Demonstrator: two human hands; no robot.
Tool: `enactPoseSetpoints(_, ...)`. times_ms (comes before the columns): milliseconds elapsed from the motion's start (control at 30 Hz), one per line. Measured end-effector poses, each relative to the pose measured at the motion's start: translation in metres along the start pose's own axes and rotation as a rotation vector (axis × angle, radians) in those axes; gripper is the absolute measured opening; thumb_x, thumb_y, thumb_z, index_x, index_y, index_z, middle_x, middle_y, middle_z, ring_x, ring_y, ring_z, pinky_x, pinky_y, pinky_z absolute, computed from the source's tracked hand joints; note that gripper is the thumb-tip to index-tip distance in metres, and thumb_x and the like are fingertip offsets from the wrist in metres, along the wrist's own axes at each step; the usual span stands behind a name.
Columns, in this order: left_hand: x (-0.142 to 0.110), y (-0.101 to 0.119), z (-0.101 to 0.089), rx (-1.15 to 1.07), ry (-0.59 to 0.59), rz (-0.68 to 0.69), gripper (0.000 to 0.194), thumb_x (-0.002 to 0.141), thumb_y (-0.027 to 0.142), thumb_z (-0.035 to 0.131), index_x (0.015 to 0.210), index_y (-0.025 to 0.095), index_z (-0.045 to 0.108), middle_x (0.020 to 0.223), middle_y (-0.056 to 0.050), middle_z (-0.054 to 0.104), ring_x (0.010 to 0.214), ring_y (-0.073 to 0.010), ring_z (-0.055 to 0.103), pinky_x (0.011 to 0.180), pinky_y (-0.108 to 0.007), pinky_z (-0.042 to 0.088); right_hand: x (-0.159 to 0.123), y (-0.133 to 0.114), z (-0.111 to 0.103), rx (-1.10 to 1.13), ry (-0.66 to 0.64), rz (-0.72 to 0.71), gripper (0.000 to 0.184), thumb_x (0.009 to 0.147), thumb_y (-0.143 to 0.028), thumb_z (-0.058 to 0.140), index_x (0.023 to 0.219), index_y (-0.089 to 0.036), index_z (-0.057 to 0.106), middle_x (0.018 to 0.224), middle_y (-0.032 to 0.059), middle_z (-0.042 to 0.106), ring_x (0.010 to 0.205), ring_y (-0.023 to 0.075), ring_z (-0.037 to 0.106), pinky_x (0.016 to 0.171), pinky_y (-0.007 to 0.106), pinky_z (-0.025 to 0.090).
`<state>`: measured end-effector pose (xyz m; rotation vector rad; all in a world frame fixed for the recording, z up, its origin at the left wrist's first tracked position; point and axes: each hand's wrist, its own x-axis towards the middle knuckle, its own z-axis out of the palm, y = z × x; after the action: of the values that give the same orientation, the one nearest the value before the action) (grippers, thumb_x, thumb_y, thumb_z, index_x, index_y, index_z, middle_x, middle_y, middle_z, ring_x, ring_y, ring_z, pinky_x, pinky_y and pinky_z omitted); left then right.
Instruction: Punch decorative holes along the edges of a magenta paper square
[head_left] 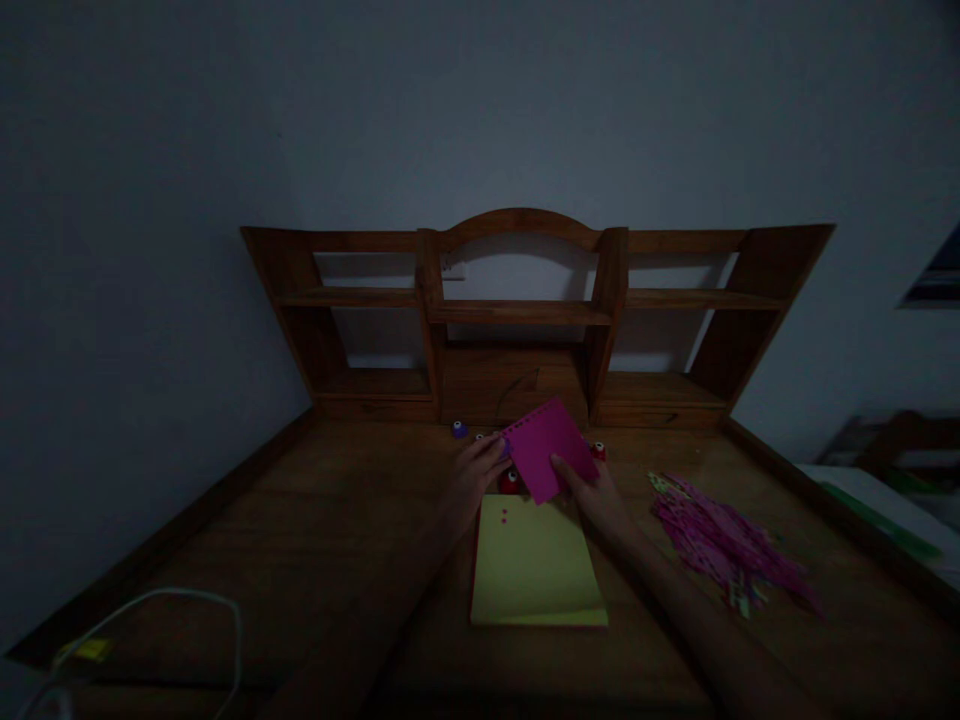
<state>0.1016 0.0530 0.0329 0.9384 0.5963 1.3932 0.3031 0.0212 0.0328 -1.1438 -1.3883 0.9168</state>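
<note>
A bright pink sheet of paper (551, 455), with a row of small notches along its upper left edge, is held tilted above the desk. My right hand (604, 500) grips its lower right part, thumb on top. My left hand (472, 480) is closed at the notched edge around a small purple object (506, 448), mostly hidden by the fingers; it looks like a small paper punch. Below lies a yellow paper pad (536, 565) with a few tiny pink bits (504, 517) near its top left. A red round object with an eye (510, 482) sits just beyond the pad.
Behind the hands stand a purple eyed object (459, 429) and another red one (598, 451). A heap of pink and yellowish paper strips (727, 540) lies to the right. A wooden shelf unit (517, 312) lines the desk's back. A white cable (187, 592) curves at lower left.
</note>
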Motion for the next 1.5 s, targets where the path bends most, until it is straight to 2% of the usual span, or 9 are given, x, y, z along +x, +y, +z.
enactPoseSetpoints(200, -0.001, -0.004, 0.001, 0.001, -0.042, -0.027, 0.029, 0.074, 0.029, 0.076, 0.098, 0.013, 0.07, 0.111, -0.012, 0.068, 0.102, -0.025, 0.065, 0.098, -0.04, 0.047, 0.0, -0.001, -0.001, -0.054, 0.011, -0.024, 0.044, 0.081, -0.059, 0.059, 0.065, -0.018, 0.055, 0.053, 0.0016, 0.057, 0.047, 0.0144, 0.049, 0.044, 0.025, 0.034)
enactPoseSetpoints(333, -0.002, -0.004, 0.002, 0.013, -0.037, -0.067, 0.031, 0.074, 0.029, 0.076, 0.101, 0.014, 0.07, 0.113, -0.012, 0.067, 0.104, -0.0249, 0.064, 0.099, -0.04, 0.046, 0.0, 0.0, 0.0, -0.061, 0.038, -0.019, 0.047, 0.078, -0.064, 0.058, 0.069, -0.019, 0.058, 0.053, 0.0027, 0.058, 0.047, 0.0159, 0.051, 0.043, 0.025, 0.036)
enactPoseSetpoints(533, -0.01, 0.003, 0.01, 0.082, -0.111, -0.09, 0.033, 0.074, 0.031, 0.076, 0.101, 0.013, 0.07, 0.108, -0.012, 0.07, 0.101, -0.0236, 0.065, 0.097, -0.037, 0.046, 0.0, 0.0, 0.001, -0.047, -0.031, -0.015, 0.051, 0.082, -0.064, 0.054, 0.063, -0.017, 0.056, 0.051, 0.0041, 0.059, 0.044, 0.0151, 0.052, 0.043, 0.024, 0.037)
enactPoseSetpoints(733, -0.009, 0.001, 0.009, 0.178, -0.068, -0.108, 0.041, 0.068, 0.032, 0.08, 0.104, 0.015, 0.069, 0.104, -0.011, 0.071, 0.093, -0.0231, 0.067, 0.089, -0.036, 0.049, 0.001, 0.001, 0.003, -0.033, -0.05, -0.03, 0.049, 0.082, -0.063, 0.055, 0.061, -0.019, 0.058, 0.053, 0.0048, 0.063, 0.045, 0.0168, 0.056, 0.046, 0.026, 0.04)
enactPoseSetpoints(933, -0.004, -0.003, 0.005, 0.224, -0.022, -0.114, 0.04, 0.063, 0.033, 0.083, 0.097, 0.015, 0.071, 0.102, -0.01, 0.072, 0.087, -0.0219, 0.068, 0.085, -0.034, 0.05, 0.002, 0.002, 0.003, -0.048, -0.024, -0.032, 0.048, 0.082, -0.061, 0.056, 0.063, -0.018, 0.059, 0.054, 0.0043, 0.063, 0.046, 0.0159, 0.056, 0.046, 0.025, 0.041)
enactPoseSetpoints(1233, -0.007, -0.004, 0.005, 0.211, -0.04, -0.06, 0.037, 0.068, 0.034, 0.08, 0.099, 0.016, 0.071, 0.102, -0.011, 0.072, 0.09, -0.0228, 0.067, 0.086, -0.034, 0.049, 0.003, 0.002, 0.001, -0.078, -0.038, -0.047, 0.049, 0.081, -0.062, 0.056, 0.064, -0.016, 0.06, 0.054, 0.0049, 0.062, 0.048, 0.0162, 0.057, 0.046, 0.025, 0.041)
enactPoseSetpoints(1500, -0.006, -0.005, 0.003, 0.226, -0.045, -0.067, 0.036, 0.069, 0.033, 0.08, 0.099, 0.016, 0.07, 0.103, -0.011, 0.071, 0.09, -0.022, 0.067, 0.086, -0.034, 0.049, 0.003, 0.003, -0.001, -0.075, -0.071, -0.041, 0.046, 0.082, -0.059, 0.057, 0.066, -0.016, 0.06, 0.056, 0.004, 0.061, 0.05, 0.0156, 0.056, 0.048, 0.024, 0.04)
